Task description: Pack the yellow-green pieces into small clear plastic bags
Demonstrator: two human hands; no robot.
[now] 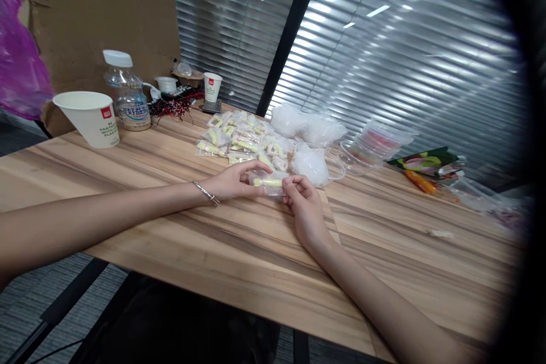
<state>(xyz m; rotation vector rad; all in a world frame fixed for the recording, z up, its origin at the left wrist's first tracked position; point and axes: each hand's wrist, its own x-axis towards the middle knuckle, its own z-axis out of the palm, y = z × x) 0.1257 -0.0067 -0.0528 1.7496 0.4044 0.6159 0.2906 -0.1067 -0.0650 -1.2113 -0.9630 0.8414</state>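
Note:
Over the wooden table, a small clear plastic packet [273,182] with a pale yellow strip-like piece inside spans my two hands. My right hand [305,205] pinches its right end between thumb and fingers. Around its left end curls my left hand [234,181], index finger above and thumb along the lower edge; the other fingers are partly hidden. A bracelet circles my left wrist. Just beyond my hands lies a pile of similar clear packets [243,137] with yellow and whitish pieces in them. White, cloudy plastic bundles [310,162] sit behind my right hand.
At the left stand a large paper cup [91,119] and a plastic bottle [125,91]. Further back are a smaller paper cup [212,87] and tangled red-black wires [173,109]. Clear plastic tubs [377,142] and an orange object [420,181] lie right. Blinds [384,57] rise behind the table.

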